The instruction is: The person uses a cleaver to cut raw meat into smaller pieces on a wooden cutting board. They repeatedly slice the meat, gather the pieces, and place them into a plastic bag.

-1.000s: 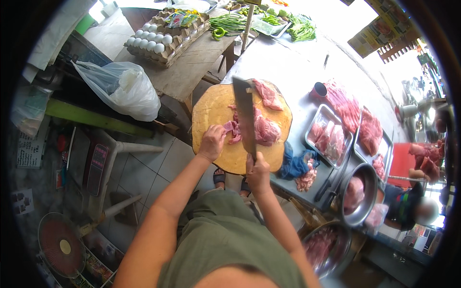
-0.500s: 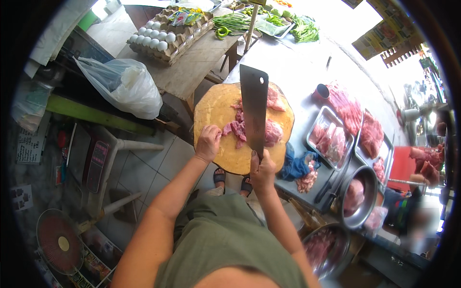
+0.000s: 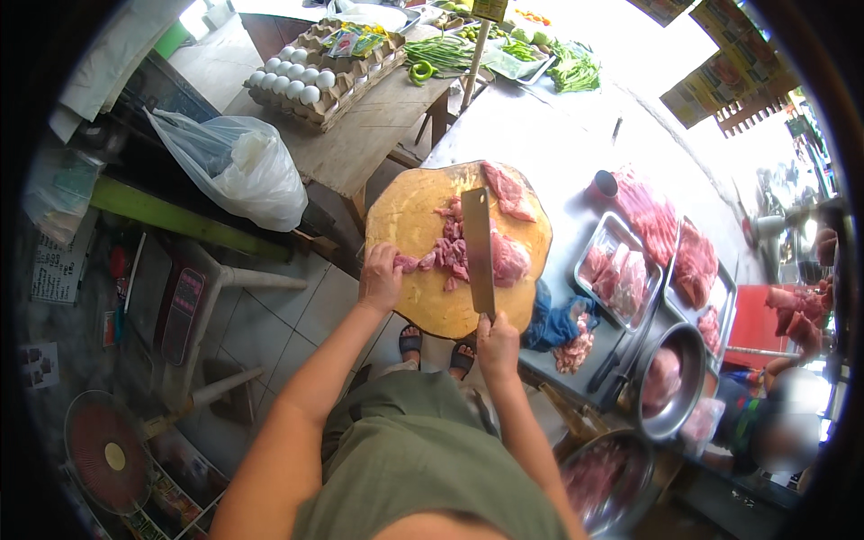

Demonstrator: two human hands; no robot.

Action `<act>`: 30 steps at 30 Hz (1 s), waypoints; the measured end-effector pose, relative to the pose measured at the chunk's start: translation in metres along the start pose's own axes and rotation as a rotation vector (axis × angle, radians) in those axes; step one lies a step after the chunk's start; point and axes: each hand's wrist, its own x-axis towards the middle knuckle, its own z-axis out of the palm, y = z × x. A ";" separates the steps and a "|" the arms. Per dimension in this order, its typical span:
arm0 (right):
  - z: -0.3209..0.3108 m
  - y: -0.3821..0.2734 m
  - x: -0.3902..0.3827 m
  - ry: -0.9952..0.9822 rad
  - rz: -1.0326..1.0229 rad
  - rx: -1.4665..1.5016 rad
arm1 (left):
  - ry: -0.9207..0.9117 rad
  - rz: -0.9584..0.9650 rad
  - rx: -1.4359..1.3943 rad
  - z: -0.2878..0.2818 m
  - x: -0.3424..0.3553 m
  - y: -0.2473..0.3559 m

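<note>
Left hand: pinching meat strip, left on wooden chopping block | Right hand: gripping cleaver | Change: cleaver now lower, exposing more diced meat beside larger meat chunk

Tan board, pink-red meat, dull grey cleaver.
Slab near board's top-right edge: pink, paler streaks. Table: grey, washed white toward far edge; cloth at table's left edge: blue. Eggs: white; carton: grey-brown. Clothing: plain olive green. Floor tiles: pale grey, dark grid lines.
</note>
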 end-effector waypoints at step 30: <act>0.022 0.029 -0.011 -0.216 0.130 -0.170 | -0.073 -0.055 -0.161 0.012 -0.018 0.010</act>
